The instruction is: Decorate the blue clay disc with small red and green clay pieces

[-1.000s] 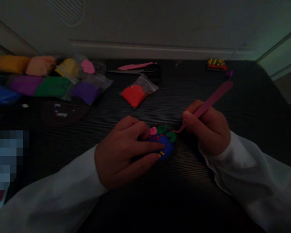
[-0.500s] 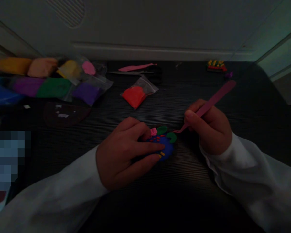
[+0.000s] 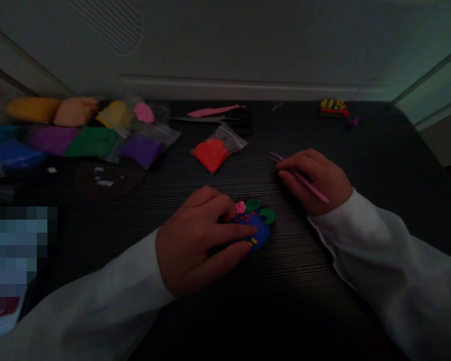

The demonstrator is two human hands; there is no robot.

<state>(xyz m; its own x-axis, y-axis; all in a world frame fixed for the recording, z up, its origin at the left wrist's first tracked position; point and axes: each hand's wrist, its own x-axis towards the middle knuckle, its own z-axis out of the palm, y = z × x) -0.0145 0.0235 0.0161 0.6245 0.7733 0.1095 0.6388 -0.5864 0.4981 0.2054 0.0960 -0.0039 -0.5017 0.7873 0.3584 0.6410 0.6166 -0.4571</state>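
Note:
My left hand (image 3: 201,240) lies over a round clay piece (image 3: 262,234), its fingers pressing on the top and left side and partly hiding it. The piece has a blue face with a dark rim, green lily-pad shapes (image 3: 267,216), a pink flower (image 3: 241,207), small red bits and a yellow bit near my thumb. Pink tweezers (image 3: 310,188) are pinched in my right hand (image 3: 315,178), which is closed to the right of and beyond the clay piece. Their thin tips point up and left, apart from the clay, with nothing visible between them.
Bags of coloured clay (image 3: 92,142) line the back left, and a red clay bag (image 3: 211,154) lies nearer the middle. Behind it are scissors (image 3: 214,119) and a pink tool (image 3: 214,110). A small flower-box model (image 3: 333,108) stands back right. A blurred screen (image 3: 11,265) is at left.
My right hand has moved away from the clay piece and turned the tweezers, so their tips now point toward the back left. My left hand stays on the clay piece. The view has shifted slightly.

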